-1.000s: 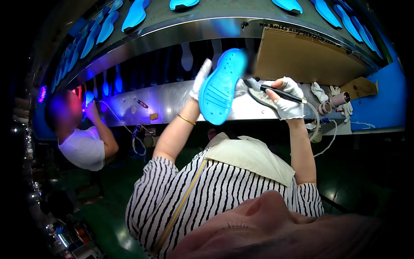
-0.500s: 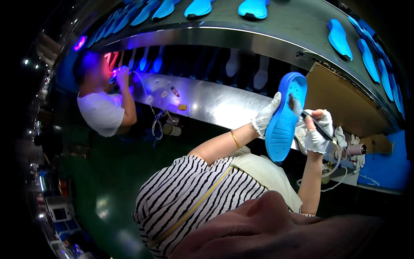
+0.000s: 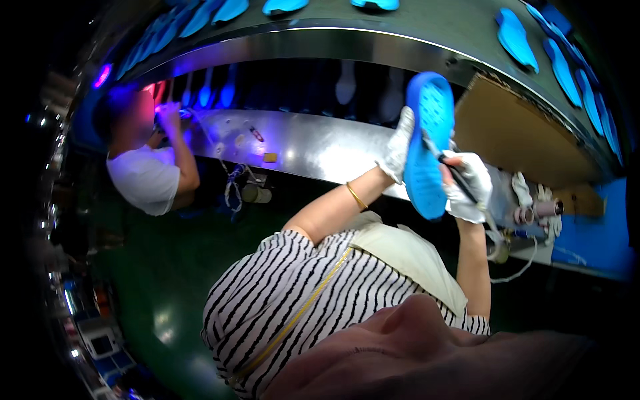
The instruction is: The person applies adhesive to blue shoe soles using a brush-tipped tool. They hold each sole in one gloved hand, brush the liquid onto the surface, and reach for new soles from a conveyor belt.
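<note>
A bright blue shoe sole (image 3: 425, 180) is held up on a slant in front of me, its holed face showing. My left hand (image 3: 399, 148), in a white glove, grips its left edge, the thumb lying along the side. In my gloved right hand (image 3: 473, 187) is a brush (image 3: 461, 181) with a dark handle, its fingertips bare. The brush head lies against the middle of the sole; its bristles are blurred. A pale hose runs down from behind the right hand.
Above runs a dark conveyor belt (image 3: 440, 23) carrying several blue soles. A metal shelf (image 3: 300, 143) lies below it. Cardboard (image 3: 527, 137) stands at the right, near thread spools (image 3: 548, 208) and white gloves (image 3: 521, 189). A co-worker (image 3: 150, 177) works under purple light at the left.
The sole and both hands have moved up and slightly left in the picture. Across the sole's face, the brush has shifted left and a little down. The whole view has also shifted.
</note>
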Motion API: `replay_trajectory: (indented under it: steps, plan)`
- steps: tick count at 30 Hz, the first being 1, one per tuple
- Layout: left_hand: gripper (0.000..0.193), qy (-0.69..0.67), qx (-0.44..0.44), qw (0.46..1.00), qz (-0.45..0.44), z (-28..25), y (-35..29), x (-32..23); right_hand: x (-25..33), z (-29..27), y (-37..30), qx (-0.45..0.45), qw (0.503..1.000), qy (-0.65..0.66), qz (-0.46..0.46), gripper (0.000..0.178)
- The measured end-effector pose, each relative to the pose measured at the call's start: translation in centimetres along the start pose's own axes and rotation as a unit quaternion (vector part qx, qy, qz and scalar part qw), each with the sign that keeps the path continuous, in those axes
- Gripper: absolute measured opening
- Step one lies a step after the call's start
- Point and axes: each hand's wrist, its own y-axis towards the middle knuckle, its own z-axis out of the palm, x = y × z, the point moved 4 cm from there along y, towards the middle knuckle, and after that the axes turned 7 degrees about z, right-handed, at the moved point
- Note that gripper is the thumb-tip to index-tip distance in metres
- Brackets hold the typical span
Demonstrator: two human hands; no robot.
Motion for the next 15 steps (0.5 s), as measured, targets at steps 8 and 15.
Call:
replay_trajectory:
  steps: [8, 15]
  plan:
    - [0.094, 0.047, -0.032, 0.998, 0.009, -0.6, 0.0, -1.4, -0.1, 0.0, -1.1, 0.011, 0.993, 0.07, 0.094, 0.016]
    - [0.093, -0.04, -0.041, 0.998, -0.001, 0.3, 0.2, -2.2, -1.1, -0.4, -1.7, 0.114, 0.929, 0.243, 0.253, 0.008]
